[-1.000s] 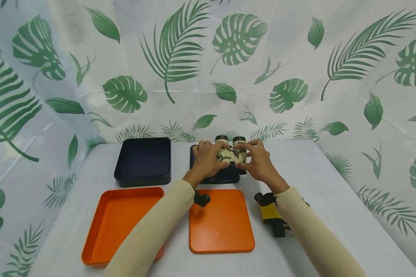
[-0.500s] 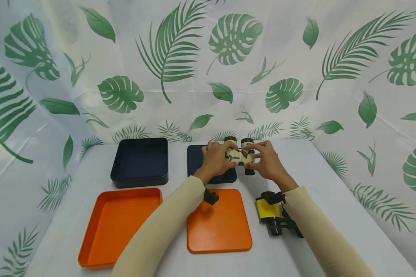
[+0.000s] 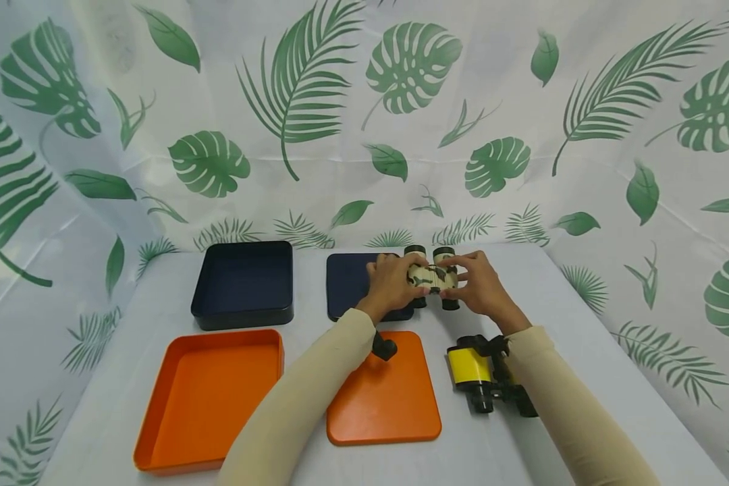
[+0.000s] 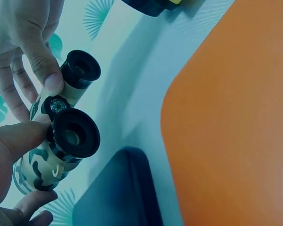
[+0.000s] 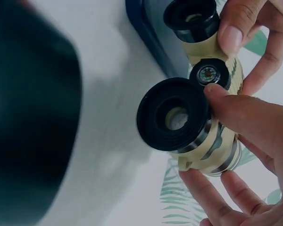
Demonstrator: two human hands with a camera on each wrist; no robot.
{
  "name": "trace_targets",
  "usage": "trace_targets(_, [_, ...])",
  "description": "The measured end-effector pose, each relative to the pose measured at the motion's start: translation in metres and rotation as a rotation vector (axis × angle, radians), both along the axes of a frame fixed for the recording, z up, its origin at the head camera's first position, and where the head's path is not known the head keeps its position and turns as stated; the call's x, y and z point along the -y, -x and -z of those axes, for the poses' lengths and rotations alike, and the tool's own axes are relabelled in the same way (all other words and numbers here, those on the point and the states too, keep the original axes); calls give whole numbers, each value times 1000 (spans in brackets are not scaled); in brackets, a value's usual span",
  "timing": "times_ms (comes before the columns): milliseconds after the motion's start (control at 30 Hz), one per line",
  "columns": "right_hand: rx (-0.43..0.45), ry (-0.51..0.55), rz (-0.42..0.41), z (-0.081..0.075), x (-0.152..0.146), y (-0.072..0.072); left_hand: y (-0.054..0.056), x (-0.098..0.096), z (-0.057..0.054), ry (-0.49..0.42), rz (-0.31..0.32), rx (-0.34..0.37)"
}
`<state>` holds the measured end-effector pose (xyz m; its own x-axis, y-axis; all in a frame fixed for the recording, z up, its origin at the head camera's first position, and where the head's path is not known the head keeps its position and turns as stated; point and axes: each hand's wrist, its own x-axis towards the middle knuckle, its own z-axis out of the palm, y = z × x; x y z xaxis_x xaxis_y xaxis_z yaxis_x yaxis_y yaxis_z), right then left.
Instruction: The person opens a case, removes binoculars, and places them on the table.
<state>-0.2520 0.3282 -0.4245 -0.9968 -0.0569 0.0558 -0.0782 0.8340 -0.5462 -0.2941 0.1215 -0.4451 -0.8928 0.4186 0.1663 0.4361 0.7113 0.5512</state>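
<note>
Camouflage-patterned binoculars (image 3: 433, 277) are held between both hands at the back of the table, beside the right edge of a dark navy flat lid (image 3: 347, 287). My left hand (image 3: 393, 280) grips the left barrel, and my right hand (image 3: 480, 283) grips the right one. In the left wrist view, black eyepieces (image 4: 75, 133) face the camera, and a small compass (image 4: 57, 104) sits between the barrels. The right wrist view shows the right thumb (image 5: 226, 101) by the compass and fingers under the barrel. Part of the lid is hidden behind the left hand.
Yellow-and-black binoculars (image 3: 469, 364) lie at the right, partly under the right forearm. A navy open box (image 3: 243, 317) stands back left, an orange open box (image 3: 148, 405) front left. An orange flat lid (image 3: 383, 412) lies in the middle. A leaf-print curtain (image 3: 340, 101) hangs behind.
Both hands have carried the camouflage binoculars to the right, from over the navy lid to beside its right edge. More of the lid and of the yellow-and-black binoculars now shows.
</note>
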Motion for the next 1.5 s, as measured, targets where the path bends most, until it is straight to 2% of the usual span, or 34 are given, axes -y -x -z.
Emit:
trace_targets(300, [28,-12,12,2,-17,-1,-2,-18,6,-35,19,24])
trace_targets(733, [107,-27,67,4,-31,0,-5,-36,14,-50,2,45])
trace_targets(1000, [120,-45,79,10,-39,2,-8,-46,18,-65,-1,70])
trace_targets(1233, [123,-61,102,15,-37,4,-8,-48,24,-72,-12,65])
trace_targets(1500, [122,-68,99,15,-34,3,-10,-48,26,-74,-2,66])
